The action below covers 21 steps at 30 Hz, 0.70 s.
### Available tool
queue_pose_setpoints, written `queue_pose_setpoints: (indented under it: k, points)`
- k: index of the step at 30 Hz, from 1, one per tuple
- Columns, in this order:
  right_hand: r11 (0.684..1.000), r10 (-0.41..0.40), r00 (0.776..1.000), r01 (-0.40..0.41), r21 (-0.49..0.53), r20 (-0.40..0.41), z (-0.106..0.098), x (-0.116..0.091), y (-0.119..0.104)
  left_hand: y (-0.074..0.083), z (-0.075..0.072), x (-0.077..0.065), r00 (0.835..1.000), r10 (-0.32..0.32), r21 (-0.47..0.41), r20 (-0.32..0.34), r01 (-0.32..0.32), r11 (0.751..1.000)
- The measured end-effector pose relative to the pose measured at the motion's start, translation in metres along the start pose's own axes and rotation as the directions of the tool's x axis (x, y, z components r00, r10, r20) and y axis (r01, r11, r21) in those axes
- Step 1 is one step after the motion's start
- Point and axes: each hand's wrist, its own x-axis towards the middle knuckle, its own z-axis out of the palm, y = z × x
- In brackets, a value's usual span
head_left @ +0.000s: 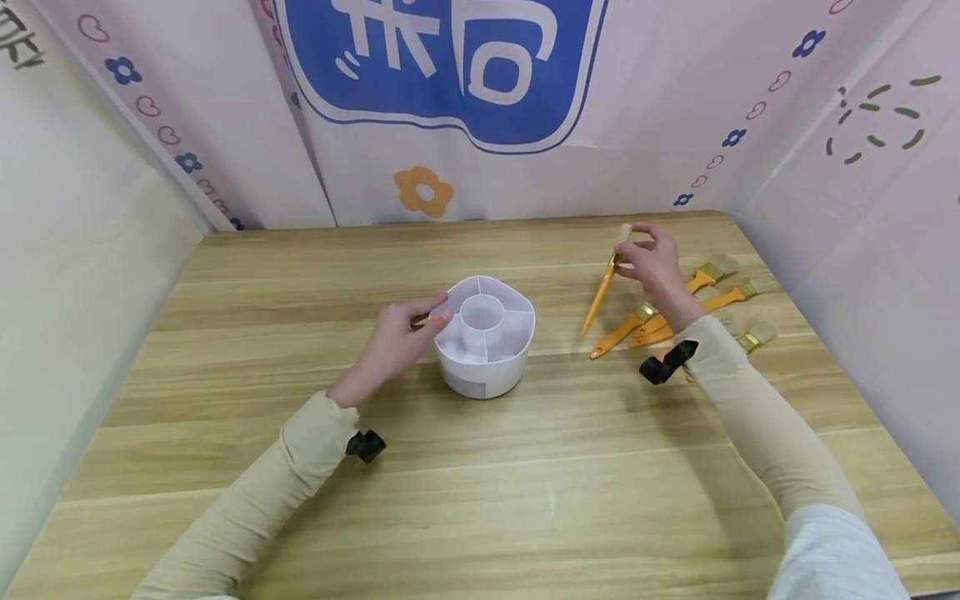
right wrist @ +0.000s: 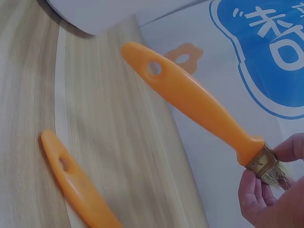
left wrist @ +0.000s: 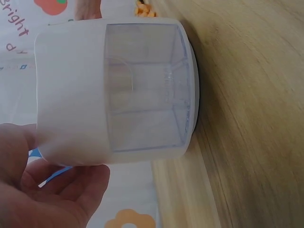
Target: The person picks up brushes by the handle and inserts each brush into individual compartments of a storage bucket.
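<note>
The caddy [head_left: 459, 377] stands upright on the counter [head_left: 450, 517], near the middle, with a round cup [head_left: 482, 325] at its centre and dividers running out from that cup to the outer wall, making four sections round it. The left hand [head_left: 397, 340] is at the caddy's left side; its grip is narrow on the rim, the thumb over the top edge and the other fingers bent against the outside wall. The left wrist view shows a clear panel [left wrist: 147, 90] set in the white side. The right hand [head_left: 649, 262] is to the right and farther back, and its grip pinches a brush [head_left: 598, 298] at the metal band and bristles. That brush slants, bristles up, its orange handle pointing down and to the left, apart from the caddy; the hole near the handle's end shows in the right wrist view. Beneath and beside the right forearm, several more brushes [head_left: 617, 337] lie in a loose, overlapping group on the counter, their bristles mostly toward the right edge. Behind the counter hangs a pale sheet [head_left: 630, 179] with a blue sign [head_left: 420, 96] and an orange flower [head_left: 407, 187].
</note>
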Motion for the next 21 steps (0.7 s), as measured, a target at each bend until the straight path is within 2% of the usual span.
queue_pose_setpoints:
  k: [13, 21]
  points:
    - [0.998, -0.055, 0.998, 0.055, 0.031, 0.02, 0.011, -0.009, -0.007, -0.001, 0.0, 0.0, 1.0, 0.0, -0.054, -0.001, 0.0, 0.999]
    - [0.996, -0.085, 0.996, 0.084, 0.04, 0.024, 0.018, -0.013, -0.012, -0.001, 0.0, 0.001, 1.0, 0.004, -0.046, -0.001, -0.004, 0.999]
